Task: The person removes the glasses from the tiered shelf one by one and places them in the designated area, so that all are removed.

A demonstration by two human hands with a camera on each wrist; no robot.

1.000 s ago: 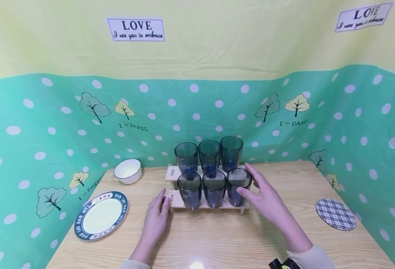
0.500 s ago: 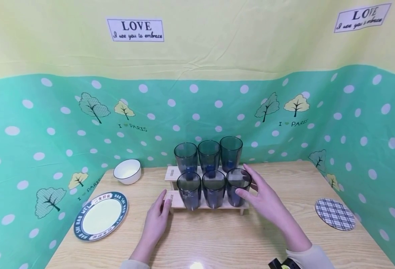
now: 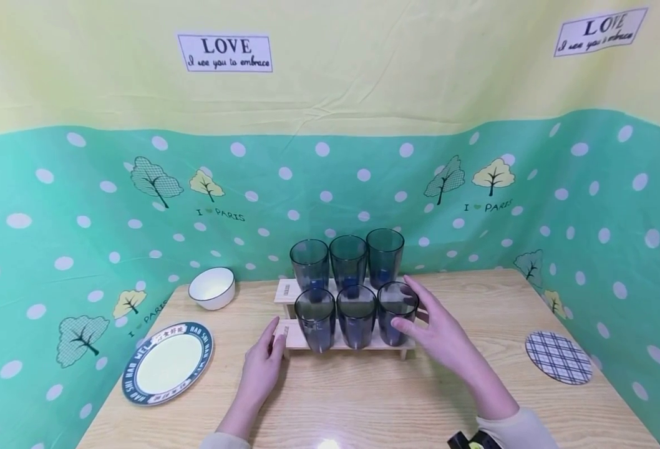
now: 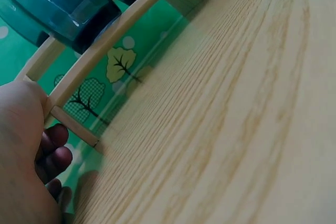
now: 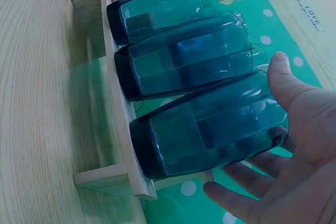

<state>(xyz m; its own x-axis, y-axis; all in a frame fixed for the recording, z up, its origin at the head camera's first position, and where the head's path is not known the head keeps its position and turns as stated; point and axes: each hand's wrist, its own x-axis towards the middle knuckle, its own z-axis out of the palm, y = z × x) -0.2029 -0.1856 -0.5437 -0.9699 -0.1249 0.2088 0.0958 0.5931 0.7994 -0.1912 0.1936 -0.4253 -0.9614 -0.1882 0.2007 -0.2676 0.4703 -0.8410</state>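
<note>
A two-tier wooden display rack (image 3: 298, 335) carries several dark, see-through glass tumblers, three upright on each tier. My left hand (image 3: 262, 362) holds the rack's left end, thumb at the front edge of the lower tier; the left wrist view shows its other fingers curled below that shelf. At the front right tumbler (image 5: 210, 129) my right hand (image 3: 441, 330) reaches round from the right. Its thumb lies on the near side and its index finger behind, near the rim. The remaining fingers are spread and fairly straight, with the palm apart from the glass.
A white bowl (image 3: 212, 288) stands at the back left of the table (image 3: 335, 399). In front of it lies a plate (image 3: 168, 365) with a patterned dark rim. To the far right is a round checked mat (image 3: 558, 357). Printed cloth (image 3: 319, 181) hangs behind and at both sides.
My right hand's thumb and index finger have edged slightly left, closer round the front right tumbler. The left hand, rack and other tumblers keep their places; the head view shifts a little.
</note>
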